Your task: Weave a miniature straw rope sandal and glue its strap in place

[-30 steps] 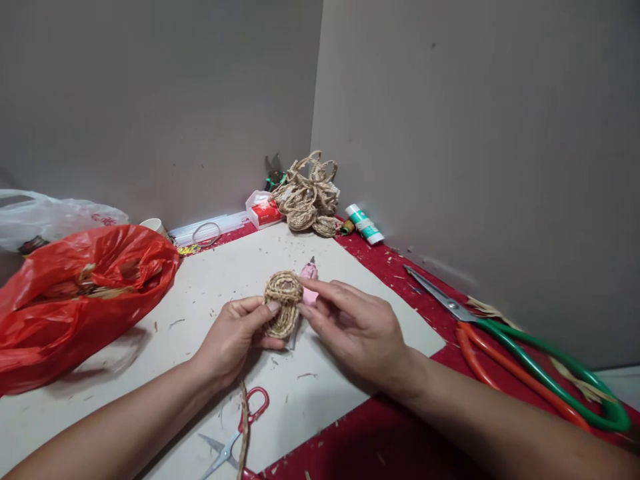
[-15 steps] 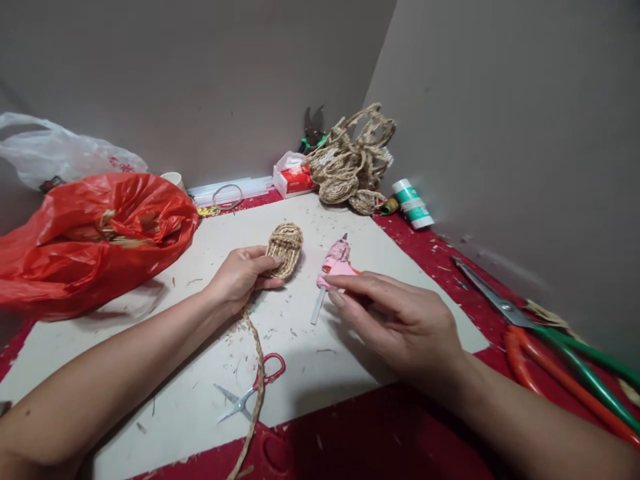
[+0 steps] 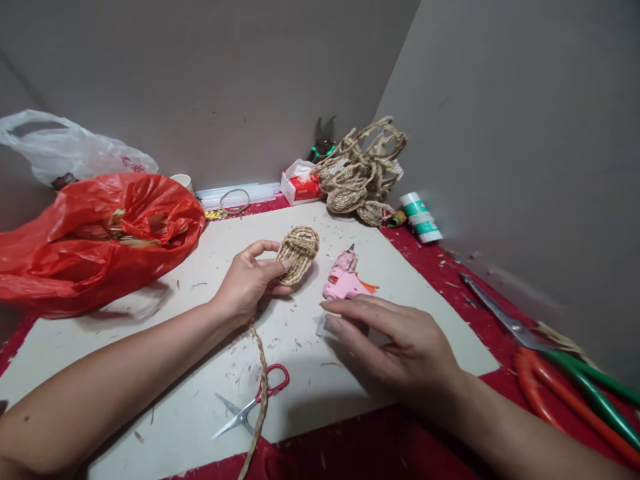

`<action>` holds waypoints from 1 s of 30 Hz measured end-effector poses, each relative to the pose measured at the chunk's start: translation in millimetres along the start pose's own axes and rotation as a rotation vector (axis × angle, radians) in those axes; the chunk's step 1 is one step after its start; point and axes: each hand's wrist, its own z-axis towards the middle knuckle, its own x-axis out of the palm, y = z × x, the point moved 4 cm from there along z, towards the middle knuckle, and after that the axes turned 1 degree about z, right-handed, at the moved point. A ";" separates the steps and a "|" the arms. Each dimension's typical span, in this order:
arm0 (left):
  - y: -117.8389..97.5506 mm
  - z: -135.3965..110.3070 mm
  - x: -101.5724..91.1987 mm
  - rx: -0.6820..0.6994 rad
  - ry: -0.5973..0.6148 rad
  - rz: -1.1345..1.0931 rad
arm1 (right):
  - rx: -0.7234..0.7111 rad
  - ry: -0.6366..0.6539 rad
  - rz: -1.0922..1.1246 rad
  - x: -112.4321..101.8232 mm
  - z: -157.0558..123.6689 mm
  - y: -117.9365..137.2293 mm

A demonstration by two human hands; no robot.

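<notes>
My left hand (image 3: 247,281) grips a small oval piece woven from straw rope (image 3: 299,253), held just above the pale board (image 3: 165,313). A loose tail of the same rope (image 3: 260,393) trails from it toward the near edge. My right hand (image 3: 395,340) hovers palm down with fingers spread, its fingertips just short of a pink glue gun (image 3: 343,280) that lies on the board. A clear glue stick end (image 3: 321,325) shows under those fingertips. The right hand holds nothing.
Small red-handled scissors (image 3: 253,403) lie near the front edge. Big shears with green and orange handles (image 3: 550,360) rest on the red cloth at right. A red plastic bag (image 3: 95,240) sits left; a pile of rope pieces (image 3: 360,177), a tissue pack (image 3: 301,187) and a white roll (image 3: 423,218) stand at the back.
My right hand let go of the woven piece and moved down and right, beside the glue gun. My left hand carried the piece slightly left and away. The view shifted.
</notes>
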 end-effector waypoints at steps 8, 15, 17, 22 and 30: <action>0.8 -25.3 20.3 -0.024 0.169 -0.045 | 0.617 -0.061 0.504 1.2 2.8 -26.7; 1.6 -36.8 26.8 0.033 0.170 0.002 | 0.669 -0.007 0.631 0.8 4.8 -20.4; -0.9 -38.1 27.3 0.097 0.188 0.080 | 0.700 -0.009 0.657 0.4 2.8 -22.5; -6.6 -39.3 25.1 0.206 0.147 0.117 | 0.760 0.029 0.755 2.6 -0.7 -28.2; -7.4 -39.7 23.9 0.207 0.083 0.115 | 0.729 0.078 0.734 4.7 -0.8 -24.2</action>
